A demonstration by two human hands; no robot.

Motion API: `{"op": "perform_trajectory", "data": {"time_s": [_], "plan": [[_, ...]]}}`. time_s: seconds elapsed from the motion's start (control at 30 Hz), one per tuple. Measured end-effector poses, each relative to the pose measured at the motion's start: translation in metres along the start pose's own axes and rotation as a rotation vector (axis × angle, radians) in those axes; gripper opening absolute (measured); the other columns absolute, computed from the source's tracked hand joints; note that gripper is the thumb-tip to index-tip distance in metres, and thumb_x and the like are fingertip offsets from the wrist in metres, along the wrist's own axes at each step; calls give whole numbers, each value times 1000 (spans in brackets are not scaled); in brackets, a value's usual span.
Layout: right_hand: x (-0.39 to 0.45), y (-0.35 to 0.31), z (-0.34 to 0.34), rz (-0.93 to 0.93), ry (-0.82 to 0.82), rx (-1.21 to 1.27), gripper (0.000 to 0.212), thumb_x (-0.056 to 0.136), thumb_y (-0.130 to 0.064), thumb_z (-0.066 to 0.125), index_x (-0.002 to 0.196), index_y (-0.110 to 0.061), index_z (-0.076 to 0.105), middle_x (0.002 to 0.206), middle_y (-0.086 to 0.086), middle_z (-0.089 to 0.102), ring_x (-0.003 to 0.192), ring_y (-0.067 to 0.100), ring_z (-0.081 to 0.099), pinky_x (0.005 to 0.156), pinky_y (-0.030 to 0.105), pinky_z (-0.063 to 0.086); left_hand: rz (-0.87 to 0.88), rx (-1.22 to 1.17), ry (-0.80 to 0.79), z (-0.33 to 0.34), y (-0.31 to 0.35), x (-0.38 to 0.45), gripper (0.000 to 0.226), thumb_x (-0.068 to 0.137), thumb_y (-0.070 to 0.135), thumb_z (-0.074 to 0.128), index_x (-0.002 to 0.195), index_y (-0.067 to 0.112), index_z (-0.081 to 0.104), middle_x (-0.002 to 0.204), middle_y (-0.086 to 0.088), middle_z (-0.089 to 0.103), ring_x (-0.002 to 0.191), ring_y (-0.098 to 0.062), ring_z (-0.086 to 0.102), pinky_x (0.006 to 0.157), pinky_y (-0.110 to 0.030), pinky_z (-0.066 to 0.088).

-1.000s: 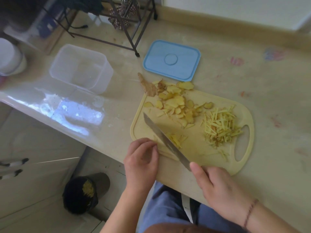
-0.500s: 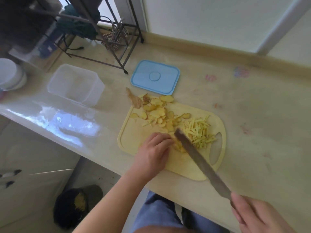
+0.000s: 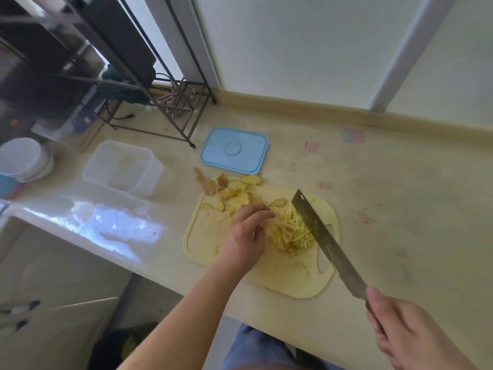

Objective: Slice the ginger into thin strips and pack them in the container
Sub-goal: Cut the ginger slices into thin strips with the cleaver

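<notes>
Two hands work over the cutting board (image 3: pixel 202 249). Left hand (image 3: pixel 244 236) has loosely curled fingers (image 3: pixel 262 209) at the ginger strips (image 3: pixel 292 232), holding nothing I can make out. Right hand (image 3: pixel 408 335) grips the knife (image 3: pixel 324 241), blade just right of the strips. Ginger slices (image 3: pixel 234 192) lie beyond the fingers; lid (image 3: pixel 234 149) farther; container (image 3: pixel 122 166) far left. No writing is legible. Bare surface (image 3: pixel 400 209) spreads rightward.
</notes>
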State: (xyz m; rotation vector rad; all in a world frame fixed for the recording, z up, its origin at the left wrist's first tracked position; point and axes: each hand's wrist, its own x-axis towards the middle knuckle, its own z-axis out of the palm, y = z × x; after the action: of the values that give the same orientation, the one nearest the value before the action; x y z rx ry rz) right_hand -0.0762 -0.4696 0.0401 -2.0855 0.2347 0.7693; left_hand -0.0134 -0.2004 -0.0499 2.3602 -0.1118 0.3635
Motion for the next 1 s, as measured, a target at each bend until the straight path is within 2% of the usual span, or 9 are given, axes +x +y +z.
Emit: {"op": "perform_trajectory", "data": {"time_s": [0.13, 0.3, 0.4, 0.47, 0.57, 0.67, 0.77, 0.87, 1.0], "plan": [[3, -5, 14, 14, -29, 40, 77, 73, -83, 26, 60, -10, 45, 44, -1, 40, 37, 11, 34, 38, 15, 26, -95, 373, -347, -13, -17, 29, 48, 83, 17, 66, 131, 14, 62, 131, -4, 60, 124, -34, 46, 105, -48, 39], [0, -18, 28, 71, 16, 25, 91, 50, -102, 25, 61, -14, 46, 44, -1, 40, 41, 14, 39, 41, 16, 29, 182, 559, -464, -29, -31, 37, 41, 76, 42, 77, 111, 23, 70, 103, 5, 67, 99, -28, 54, 84, -44, 41], [0, -26, 36, 94, 51, 32, 93, 45, -104, 25, 59, -15, 45, 44, 0, 38, 40, 13, 37, 40, 16, 28, 277, 476, -473, -32, -41, 37, 24, 75, 33, 74, 96, 23, 70, 90, 7, 66, 90, -26, 55, 78, -41, 42], [-1, -33, 43, 90, 68, 42, 86, 54, -98, 28, 60, -14, 45, 45, 0, 38, 39, 12, 34, 39, 16, 26, 296, 338, -457, -32, -45, 35, 16, 72, 22, 71, 88, 18, 70, 82, 4, 66, 79, -27, 59, 71, -38, 46], [-2, -40, 53, 102, 78, 81, 67, 78, -77, 31, 57, -14, 43, 45, -1, 37, 38, 12, 32, 39, 18, 26, 110, 43, -361, -39, -45, 31, 16, 77, 17, 76, 93, 13, 75, 84, 3, 70, 75, -13, 62, 67, -27, 51], [-1, -46, 63, 127, 89, 107, 62, 81, -70, 35, 57, -13, 44, 44, -1, 37, 38, 13, 30, 39, 20, 25, -142, -134, -252, -52, -47, 26, 22, 79, 17, 83, 100, 15, 78, 84, 15, 67, 75, 5, 57, 72, -7, 43], [2, -51, 74, 133, 96, 75, 76, 68, -85, 31, 63, -11, 46, 45, -1, 36, 39, 15, 30, 37, 19, 24, -262, -161, -209, -66, -57, 22, 22, 80, 10, 82, 101, 17, 79, 89, 13, 66, 74, 4, 57, 71, -5, 42], [3, -59, 83, 131, 78, 94, 74, 63, -85, 33, 62, -11, 43, 48, -1, 33, 41, 17, 26, 39, 20, 22, -335, -78, -240, -78, -73, 14, 33, 83, 0, 74, 113, 15, 75, 89, 4, 67, 72, 2, 56, 73, -3, 41], [4, -66, 92, 85, 87, 86, 77, 65, -85, 34, 61, -9, 40, 47, 0, 33, 40, 13, 25, 38, 18, 22, -245, -7, -223, -87, -86, 6, 37, 80, -7, 73, 113, 10, 73, 96, -1, 66, 71, -4, 55, 73, -1, 40]]}}
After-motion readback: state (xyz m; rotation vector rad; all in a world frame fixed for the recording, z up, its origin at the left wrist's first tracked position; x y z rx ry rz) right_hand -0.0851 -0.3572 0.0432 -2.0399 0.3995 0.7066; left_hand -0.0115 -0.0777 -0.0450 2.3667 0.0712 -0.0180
